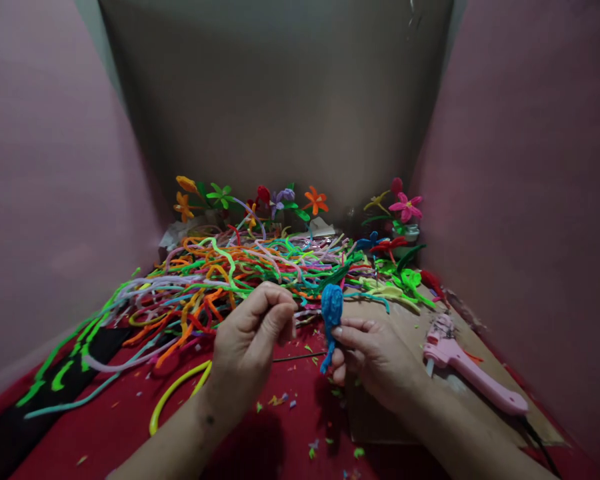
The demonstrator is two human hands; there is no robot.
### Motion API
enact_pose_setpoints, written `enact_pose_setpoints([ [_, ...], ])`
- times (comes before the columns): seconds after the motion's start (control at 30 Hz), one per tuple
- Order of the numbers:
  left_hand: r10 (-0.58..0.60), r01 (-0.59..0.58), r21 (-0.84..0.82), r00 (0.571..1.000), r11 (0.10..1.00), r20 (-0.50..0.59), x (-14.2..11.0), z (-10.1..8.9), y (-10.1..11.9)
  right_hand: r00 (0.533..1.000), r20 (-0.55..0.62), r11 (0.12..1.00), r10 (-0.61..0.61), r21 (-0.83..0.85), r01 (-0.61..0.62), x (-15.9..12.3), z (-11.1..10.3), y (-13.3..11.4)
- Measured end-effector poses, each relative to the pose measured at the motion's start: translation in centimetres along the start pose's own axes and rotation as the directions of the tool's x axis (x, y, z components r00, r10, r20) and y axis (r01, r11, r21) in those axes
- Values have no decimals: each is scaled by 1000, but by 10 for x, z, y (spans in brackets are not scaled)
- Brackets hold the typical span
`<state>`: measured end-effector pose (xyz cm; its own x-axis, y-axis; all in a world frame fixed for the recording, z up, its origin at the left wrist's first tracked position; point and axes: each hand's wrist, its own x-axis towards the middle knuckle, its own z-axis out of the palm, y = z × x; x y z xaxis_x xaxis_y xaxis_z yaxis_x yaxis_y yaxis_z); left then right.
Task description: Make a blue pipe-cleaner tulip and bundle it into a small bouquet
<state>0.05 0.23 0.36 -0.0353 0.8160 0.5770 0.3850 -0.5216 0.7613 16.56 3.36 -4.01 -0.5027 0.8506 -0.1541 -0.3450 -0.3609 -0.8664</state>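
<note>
My right hand (375, 353) pinches the lower end of a blue pipe-cleaner flower bud (333, 307) between thumb and fingers. The bud stands upright, rounded at the top, with a short twisted tail hanging below. To its left, a small gap away, my left hand (257, 327) is closed, thumb pressed against the curled index finger. Whatever its fingertips may hold is hidden or too thin to make out. A thin dark stick (300, 357) shows low between the two hands.
A big heap of coloured pipe cleaners (260, 260) spreads behind my hands. Finished pipe-cleaner flowers (316, 200) stand along the back. A pink glue gun (475, 377) lies on a cardboard sheet (385, 420) at the right. Fluffy scraps litter the red cloth (240, 440).
</note>
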Motion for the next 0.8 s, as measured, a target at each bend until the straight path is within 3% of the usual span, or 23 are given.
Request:
enact_pose_setpoints([
  [0.1,-136,95,196,969,976,208,10,-3,-9,999,12,999,-30,24,30,1,-2,-4],
  [0.17,-175,115,254,958,960,228,13,-2,-15,999,18,999,-41,24,40,1,-1,-5],
  [0.23,-262,234,146,940,961,219,14,1,-16,999,5,999,-46,3,46,1,1,-5],
  [0.33,-459,492,-57,843,869,281,9,11,-9,998,-36,998,-57,-38,56,-1,6,-5],
  [0.4,-504,560,-168,816,812,285,6,18,-5,996,-52,996,-69,-68,65,-3,10,-6],
  [0.6,-468,499,-213,865,840,179,-2,26,-6,977,-141,970,-162,-203,132,-6,17,-2],
  [0.8,-353,362,-98,931,927,98,-7,27,-8,965,-95,925,-245,-322,203,-4,17,4],
])
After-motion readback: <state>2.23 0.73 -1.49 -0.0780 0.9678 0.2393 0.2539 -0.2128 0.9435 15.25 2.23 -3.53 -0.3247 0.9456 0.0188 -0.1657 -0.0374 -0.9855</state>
